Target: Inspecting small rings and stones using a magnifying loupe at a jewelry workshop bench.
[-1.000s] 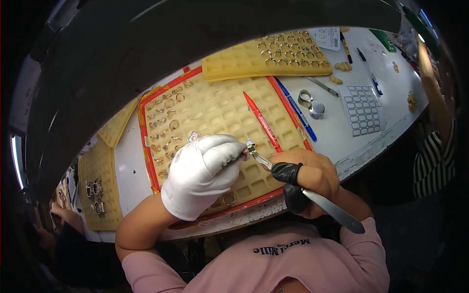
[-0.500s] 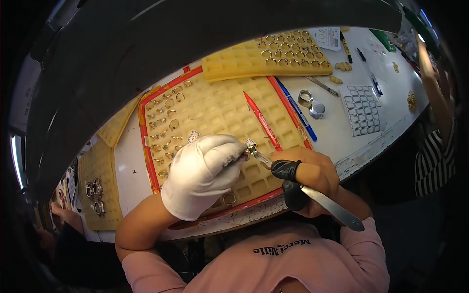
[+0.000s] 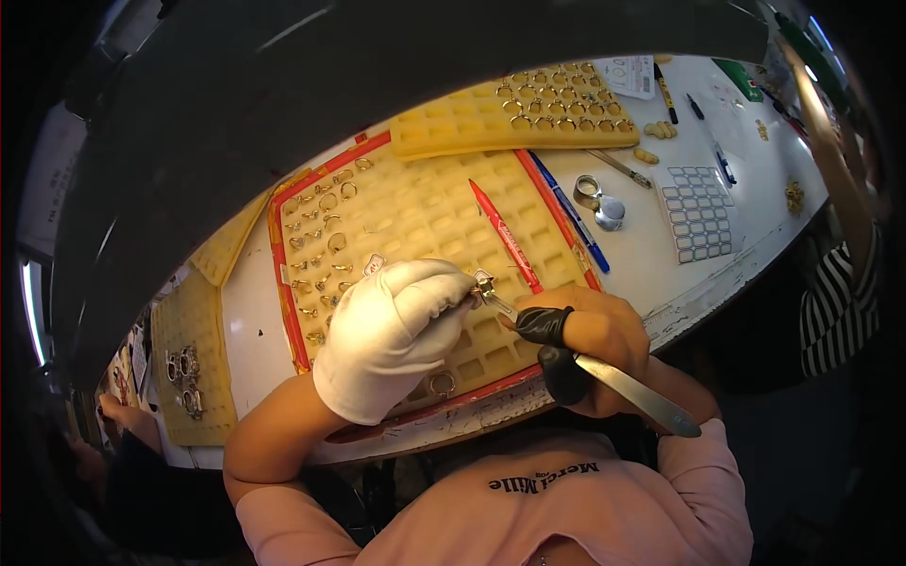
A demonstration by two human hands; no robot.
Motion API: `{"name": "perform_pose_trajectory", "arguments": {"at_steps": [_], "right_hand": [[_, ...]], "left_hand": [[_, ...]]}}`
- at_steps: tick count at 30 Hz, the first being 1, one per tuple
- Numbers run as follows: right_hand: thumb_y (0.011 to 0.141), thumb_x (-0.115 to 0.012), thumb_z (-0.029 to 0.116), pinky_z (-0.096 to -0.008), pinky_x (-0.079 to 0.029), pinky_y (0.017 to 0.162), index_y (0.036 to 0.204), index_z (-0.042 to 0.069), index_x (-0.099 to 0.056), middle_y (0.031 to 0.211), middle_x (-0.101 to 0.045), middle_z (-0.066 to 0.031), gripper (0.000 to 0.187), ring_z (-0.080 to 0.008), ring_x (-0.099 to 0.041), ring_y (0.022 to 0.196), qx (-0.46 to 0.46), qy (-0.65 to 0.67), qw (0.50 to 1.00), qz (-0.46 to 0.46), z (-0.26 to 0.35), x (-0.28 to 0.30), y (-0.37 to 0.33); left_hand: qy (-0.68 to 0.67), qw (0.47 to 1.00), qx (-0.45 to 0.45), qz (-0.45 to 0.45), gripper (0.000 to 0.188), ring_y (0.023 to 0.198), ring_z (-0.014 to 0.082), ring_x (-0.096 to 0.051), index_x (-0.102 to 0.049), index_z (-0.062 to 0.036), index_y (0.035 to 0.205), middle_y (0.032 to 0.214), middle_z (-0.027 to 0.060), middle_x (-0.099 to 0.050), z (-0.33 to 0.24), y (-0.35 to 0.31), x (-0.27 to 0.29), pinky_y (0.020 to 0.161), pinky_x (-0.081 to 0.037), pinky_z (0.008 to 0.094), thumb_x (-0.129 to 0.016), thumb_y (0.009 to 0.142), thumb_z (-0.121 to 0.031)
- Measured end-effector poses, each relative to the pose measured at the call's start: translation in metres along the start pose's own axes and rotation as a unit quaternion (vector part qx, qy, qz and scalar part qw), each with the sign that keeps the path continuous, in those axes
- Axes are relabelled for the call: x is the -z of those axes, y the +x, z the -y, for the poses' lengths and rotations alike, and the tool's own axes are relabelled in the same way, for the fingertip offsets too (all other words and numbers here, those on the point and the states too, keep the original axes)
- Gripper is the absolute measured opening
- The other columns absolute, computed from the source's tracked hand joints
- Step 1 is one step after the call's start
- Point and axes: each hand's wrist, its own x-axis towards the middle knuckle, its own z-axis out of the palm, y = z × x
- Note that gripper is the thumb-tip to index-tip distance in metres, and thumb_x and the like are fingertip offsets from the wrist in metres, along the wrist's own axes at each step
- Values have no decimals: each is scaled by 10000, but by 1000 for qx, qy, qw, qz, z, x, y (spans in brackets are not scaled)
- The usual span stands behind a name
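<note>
My left hand (image 3: 392, 330), in a white glove, pinches a small ring (image 3: 484, 285) with a shiny setting between thumb and fingertips. My right hand (image 3: 595, 349), with black finger cots on thumb and finger, is closed round silver tweezers (image 3: 642, 398). The tweezers' tips reach the ring's setting; whether they touch it I cannot tell. Both hands are above a yellow foam tray (image 3: 415, 203) with a red rim. Several rings (image 3: 330, 222) stand in the tray's left slots, and one more ring (image 3: 442, 383) sits near its front edge. A red pen (image 3: 505, 236) lies across the foam.
Behind is a yellow foam block (image 3: 444, 118) full of rings. To the right lie a blue pen (image 3: 571, 212), a folding loupe (image 3: 609, 212) and a label sheet (image 3: 698, 217). A second foam tray (image 3: 193, 321) is at left. Other people's arms show at both sides.
My right hand and the tweezers have shifted slightly left and down. The left hand keeps its hold on the ring, almost unmoved.
</note>
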Motion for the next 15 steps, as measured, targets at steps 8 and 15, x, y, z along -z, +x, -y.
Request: {"name": "perform_pose_trajectory", "arguments": {"at_steps": [8, 15], "right_hand": [[840, -606, 131, -338, -523, 563, 944, 12, -548, 815, -625, -152, 168, -282, -631, 662, 32, -191, 981, -28, -6, 50, 11], [618, -657, 19, -375, -501, 709, 836, 19, -559, 925, -611, -123, 239, -289, -611, 865, -1, -344, 925, 160, -44, 109, -4]], "left_hand": [[11, 997, 64, -33, 136, 728, 252, -607, -656, -54, 838, 783, 81, -623, 4, 4, 3, 630, -493, 318, -668, 705, -26], [0, 998, 54, -30, 167, 730, 241, -612, -657, -75, 859, 828, 68, -633, 8, 4, 5, 626, -497, 311, -699, 698, -58]]}}
